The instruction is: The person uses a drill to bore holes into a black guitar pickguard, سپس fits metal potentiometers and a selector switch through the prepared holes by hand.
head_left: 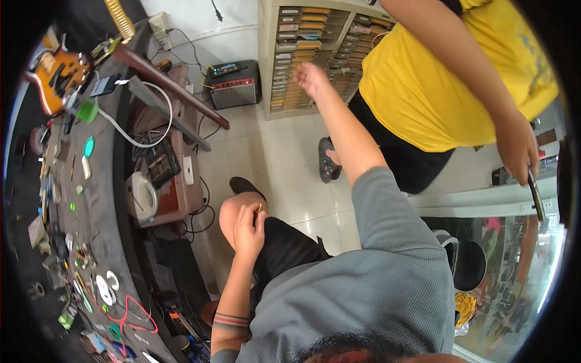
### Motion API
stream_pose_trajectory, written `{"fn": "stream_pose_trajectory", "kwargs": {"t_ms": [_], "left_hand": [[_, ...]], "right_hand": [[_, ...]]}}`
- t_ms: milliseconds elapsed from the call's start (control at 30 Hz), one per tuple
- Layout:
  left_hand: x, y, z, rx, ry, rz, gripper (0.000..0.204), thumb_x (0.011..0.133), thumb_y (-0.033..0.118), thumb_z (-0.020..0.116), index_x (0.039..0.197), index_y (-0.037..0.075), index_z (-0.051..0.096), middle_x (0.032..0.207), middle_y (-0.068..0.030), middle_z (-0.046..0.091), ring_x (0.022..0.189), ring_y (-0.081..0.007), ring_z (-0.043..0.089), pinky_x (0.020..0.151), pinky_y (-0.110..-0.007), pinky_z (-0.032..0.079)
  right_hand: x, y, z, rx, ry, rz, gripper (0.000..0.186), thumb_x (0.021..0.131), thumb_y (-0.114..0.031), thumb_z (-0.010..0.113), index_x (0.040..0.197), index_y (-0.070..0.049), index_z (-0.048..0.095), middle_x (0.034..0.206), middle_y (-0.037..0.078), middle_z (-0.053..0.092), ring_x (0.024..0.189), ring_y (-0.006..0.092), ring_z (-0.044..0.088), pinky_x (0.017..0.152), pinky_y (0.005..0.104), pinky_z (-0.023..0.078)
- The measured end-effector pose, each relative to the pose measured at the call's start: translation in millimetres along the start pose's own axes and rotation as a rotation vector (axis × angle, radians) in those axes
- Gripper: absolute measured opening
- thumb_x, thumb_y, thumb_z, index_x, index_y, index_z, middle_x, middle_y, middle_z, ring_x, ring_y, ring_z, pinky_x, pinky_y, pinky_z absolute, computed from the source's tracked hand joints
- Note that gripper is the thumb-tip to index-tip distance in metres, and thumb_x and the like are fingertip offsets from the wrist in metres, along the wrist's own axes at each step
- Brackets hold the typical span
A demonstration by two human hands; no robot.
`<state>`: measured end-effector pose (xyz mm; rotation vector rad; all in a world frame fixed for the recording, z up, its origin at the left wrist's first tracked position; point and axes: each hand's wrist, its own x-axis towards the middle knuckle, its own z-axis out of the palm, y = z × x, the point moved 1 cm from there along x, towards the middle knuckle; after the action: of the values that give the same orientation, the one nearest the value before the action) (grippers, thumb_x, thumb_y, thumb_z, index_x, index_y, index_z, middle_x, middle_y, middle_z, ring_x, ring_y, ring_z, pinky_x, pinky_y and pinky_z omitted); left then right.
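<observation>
Fingers (249,213) of the left hand (247,235) look clamped on a small brownish piece (259,207) at their 1 o'clock, over the knee (229,216) perhaps for steadiness, while the right hand (310,80) (grasp I cannot tell) hangs at 12 o'clock.

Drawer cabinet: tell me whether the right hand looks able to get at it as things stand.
Probably yes: the right hand appears stretched out before the drawer cabinet, with nothing visible between them, though the person in yellow covers part of its right side.
</observation>
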<state>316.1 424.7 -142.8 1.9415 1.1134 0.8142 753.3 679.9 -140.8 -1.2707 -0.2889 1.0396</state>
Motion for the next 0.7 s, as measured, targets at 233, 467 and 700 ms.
{"fn": "stream_pose_trajectory", "kwargs": {"t_ms": [233,467,700], "left_hand": [[35,8,19,-0.010,-0.030,-0.022,0.020,0.094,0.003,0.075,0.113,-0.001,0.069,0.094,-0.0147,0.066,0.078,-0.0298,0.066,0.072,-0.039,0.054],[44,-1,38,0.004,-0.041,-0.028,0.023,0.091,0.002,0.077,0.111,0.000,0.068,0.094,-0.0146,0.066,0.072,-0.0269,0.063,0.067,-0.037,0.052],[42,1,56,0.019,-0.107,0.039,0.024,0.086,0.002,0.081,0.106,0.002,0.067,0.094,-0.0131,0.067,0.070,-0.0263,0.061,0.065,-0.038,0.050]], "right_hand": [[90,-39,-4,0.299,0.084,-0.097,0.030,0.111,-0.027,0.057,0.119,0.000,0.053,0.114,0.015,0.063,0.106,0.0286,0.065,0.093,0.0442,0.061],[-35,31,-34,0.458,-0.023,-0.182,0.022,0.107,-0.026,0.060,0.110,-0.004,0.057,0.104,0.013,0.065,0.102,0.0261,0.065,0.099,0.0439,0.055],[-145,47,-64,0.435,-0.051,-0.245,0.018,0.107,-0.020,0.054,0.115,-0.005,0.057,0.111,0.010,0.068,0.107,0.0240,0.066,0.100,0.0448,0.054]]}}
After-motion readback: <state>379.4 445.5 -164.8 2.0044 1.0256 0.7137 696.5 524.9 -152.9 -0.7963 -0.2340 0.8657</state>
